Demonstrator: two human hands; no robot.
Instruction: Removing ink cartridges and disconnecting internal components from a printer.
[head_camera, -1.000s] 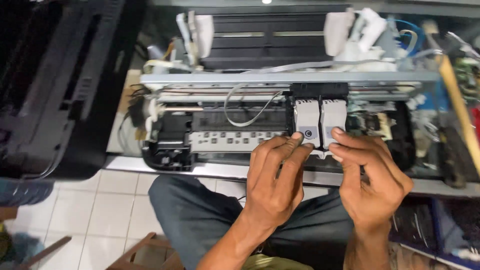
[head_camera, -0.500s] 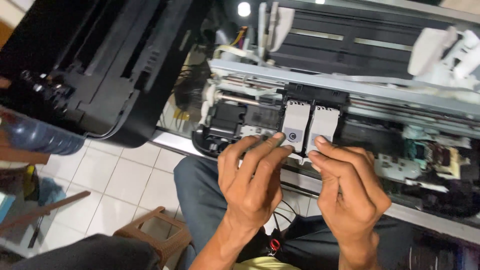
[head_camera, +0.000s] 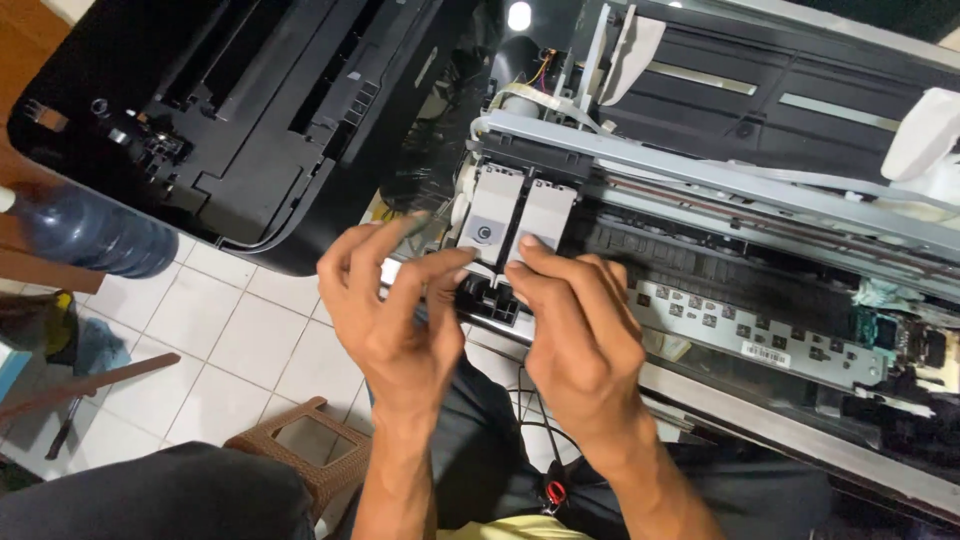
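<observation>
Both hands work at the front edge of an opened printer chassis (head_camera: 760, 190), palms down, backs toward the camera, forearms coming up from the bottom of the view.

L hand (head_camera: 390, 310): fingers half curled, spread a bit, index and middle reaching fwd. Thumb and index tips meet at the lower edge of the left grey cartridge cover (head_camera: 492, 215), a loose pinch on its bottom lip, not a full fist. Wrist bent slightly toward the R hand.

R hand (head_camera: 580, 330): fingers bunched closer, knuckles raised, index tip pressing on the bottom edge of the right grey cartridge cover (head_camera: 545, 220). Thumb is tucked under the hand, so can't tell if it grips from below; contact w/ the fingertips is plain, a real hold isn't.

The two covers sit side by side, touching, just beyond the fingertips of both hands, mounted in a black carriage (head_camera: 495, 295) whose lower part shows between the hands. Carriage rides on the metal rail (head_camera: 700, 175) that runs off to the R of the hands.

Further R of the R hand: a long strip w/ small squares (head_camera: 760, 335) inside the chassis. Beyond and L of the L hand: a black printer housing (head_camera: 230, 110) lying open. Far L: a dark blue bottle (head_camera: 90, 235). Below the L hand: white floor tiles (head_camera: 240, 330) and a brown plastic stool (head_camera: 300, 455). Near the wrists: the person's dark trousers (head_camera: 470, 440).
</observation>
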